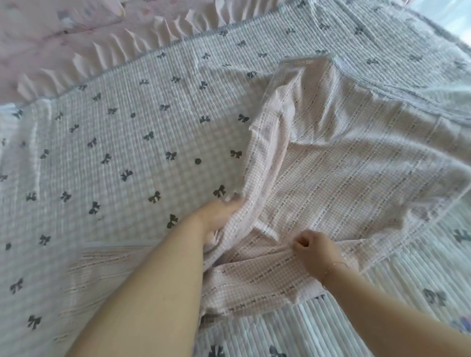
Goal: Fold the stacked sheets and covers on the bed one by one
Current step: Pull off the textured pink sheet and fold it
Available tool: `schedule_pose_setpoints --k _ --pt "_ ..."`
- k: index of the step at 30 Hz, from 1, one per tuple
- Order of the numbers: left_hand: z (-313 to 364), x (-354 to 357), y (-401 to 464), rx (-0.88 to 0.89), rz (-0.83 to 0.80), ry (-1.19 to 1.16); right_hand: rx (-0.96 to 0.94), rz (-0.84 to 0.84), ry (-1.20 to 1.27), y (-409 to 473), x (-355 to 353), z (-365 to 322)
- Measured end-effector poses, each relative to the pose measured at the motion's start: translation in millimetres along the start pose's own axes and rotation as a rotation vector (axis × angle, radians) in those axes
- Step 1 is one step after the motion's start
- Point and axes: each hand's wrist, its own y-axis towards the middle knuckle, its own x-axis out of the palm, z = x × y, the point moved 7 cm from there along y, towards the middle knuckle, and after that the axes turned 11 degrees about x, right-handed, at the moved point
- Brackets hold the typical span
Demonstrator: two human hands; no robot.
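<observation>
Bed [339, 325] spread with bow-print cover [113, 148]; pink gingham sheet [354, 169] bunched near front edge; left hand [217, 216] tucked under its fold, grip unclear; right hand [316, 249] pinching its hem

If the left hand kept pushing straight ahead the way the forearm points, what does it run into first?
The left hand already grips the turned-back pink checked fold at its edge. Straight on, it would likely push further into that fold, which rises just ahead; depth is unclear.
</observation>
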Motion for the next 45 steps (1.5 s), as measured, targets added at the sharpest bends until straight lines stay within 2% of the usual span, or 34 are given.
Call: schedule_pose_setpoints --k 3,5,7,9,11,13,16,19,22,28,33,40,45 --pt "-2.1 32.0 -12.7 -0.013 -0.040 -0.001 0.310 0.143 0.110 -8.4 -9.4 40.6" --pt "-6.7 47.2 -11.7 -0.016 -0.053 -0.029 0.567 0.223 0.270 -22.0 -15.2 69.7" --pt "-9.5 57.1 -10.8 -0.009 -0.042 -0.068 0.832 0.165 0.412 -37.0 -6.1 96.3" --pt "-8.2 63.9 -15.4 0.010 -0.044 -0.085 0.940 0.033 0.682 -35.9 21.4 115.7" --pt "-6.0 65.9 -19.6 0.018 -0.030 -0.117 0.909 -0.120 1.042 -21.6 53.5 125.9" --pt "1.8 64.7 -27.4 0.031 -0.017 -0.148 0.814 -0.175 1.261 -12.6 57.0 118.0" --pt "19.9 53.4 -39.6 0.088 -0.025 -0.154 0.662 -0.249 1.276 -35.1 18.3 63.3" --pt "53.6 28.0 -63.2 0.183 -0.053 -0.254 0.427 -0.304 1.424 -42.6 -28.3 27.2" --pt "93.6 -0.5 -90.0 0.269 -0.064 -0.328 0.294 -0.393 1.540 -57.7 -76.6 0.6" --pt "192.8 -40.1 -158.5 0.510 0.048 -0.513 -0.001 -0.369 1.451 -80.3 -217.9 -41.8" --pt "243.4 -74.7 -212.9 0.635 0.257 -0.653 -0.205 -0.325 1.234 -98.5 -327.5 -84.7" --pt "248.7 -139.5 -294.0 0.716 0.565 -0.815 -0.227 -0.108 1.103 -116.9 -458.2 -115.8" --pt "258.5 -183.7 -354.3 0.774 0.672 -0.720 -0.322 -0.029 1.081 -133.3 -515.9 -146.6"
